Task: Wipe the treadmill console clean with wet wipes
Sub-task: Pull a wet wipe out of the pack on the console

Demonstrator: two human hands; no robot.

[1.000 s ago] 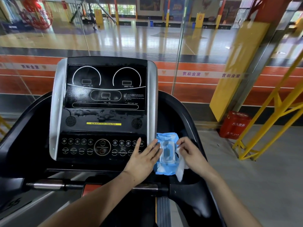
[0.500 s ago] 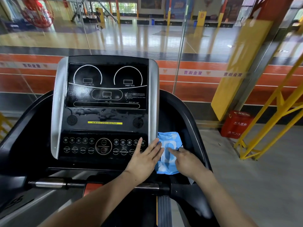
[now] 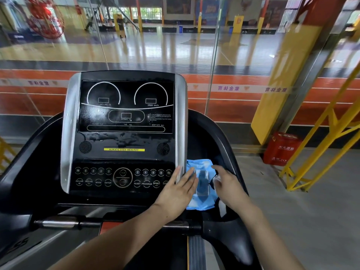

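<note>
The black treadmill console (image 3: 124,133) with silver side trims stands in front of me, and wet streaks show below its display. A blue wet wipes pack (image 3: 201,197) lies in the tray just right of the console. My left hand (image 3: 179,190) lies flat, its fingers spread over the pack's left edge and the console's right trim. Over the pack's right side hovers my right hand (image 3: 228,185), blurred, with the index finger stretched out. A pale wet wipe (image 3: 222,208) shows under its palm, mostly hidden.
A chrome handlebar (image 3: 58,224) runs across below the console. A glass wall rises right behind the treadmill. On the floor to the right are a red fire-extinguisher box (image 3: 282,149) and a yellow metal frame (image 3: 319,145).
My right hand pulled out a white wipe, pressed down on the pack's lid, and has now shifted to the pack's right side. My left hand stayed on the pack's left edge.
</note>
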